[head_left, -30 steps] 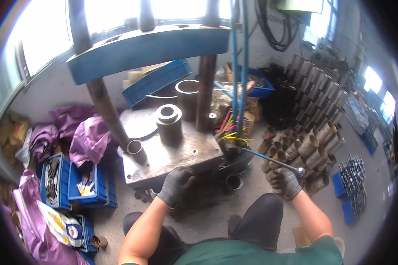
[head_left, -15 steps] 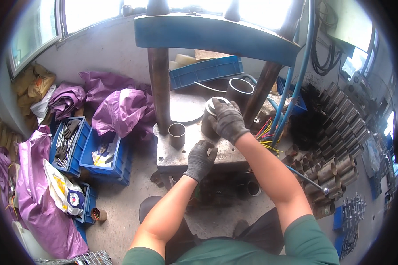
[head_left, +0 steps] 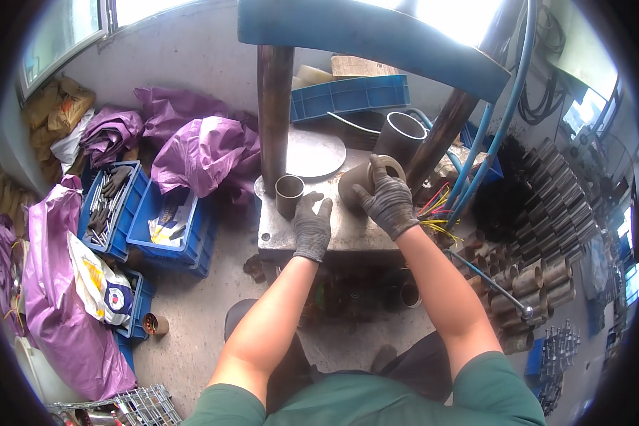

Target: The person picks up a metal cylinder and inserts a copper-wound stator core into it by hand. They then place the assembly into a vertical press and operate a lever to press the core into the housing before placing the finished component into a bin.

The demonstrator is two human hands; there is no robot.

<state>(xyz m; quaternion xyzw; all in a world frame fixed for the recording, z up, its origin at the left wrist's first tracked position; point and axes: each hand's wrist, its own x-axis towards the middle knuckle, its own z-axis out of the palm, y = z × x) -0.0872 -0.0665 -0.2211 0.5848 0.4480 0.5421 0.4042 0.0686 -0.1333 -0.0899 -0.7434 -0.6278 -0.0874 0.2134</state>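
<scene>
While the head camera looks down past two green sleeves, both gloved hands work over the metal plate [head_left: 351,231] of a press with a blue crossbeam [head_left: 376,42]. The right hand [head_left: 390,204] is closed around the rim of a thick cylinder [head_left: 352,187], fingers over the open end and thumb against the near wall. The cylinder is on the right half of the plate; it appears tilted, its opening facing up and to the right. Whether its lower edge rests on the metal is hard to tell.

The left hand [head_left: 312,228] has its grip spread, thumb apart from fingers, just beside a short tube [head_left: 289,201] standing upright at the left; contact with it is unclear. Behind are a flat round disc [head_left: 316,153] and a wider tube [head_left: 403,138].

Half a second ago the cylinder stood upright with the right hand at its top; now it leans, and the left hand has shifted closer to the short tube. For the work in hand, this suggests that the cylinder's weight is partly on the right hand, while the left seems free of any load.
</scene>
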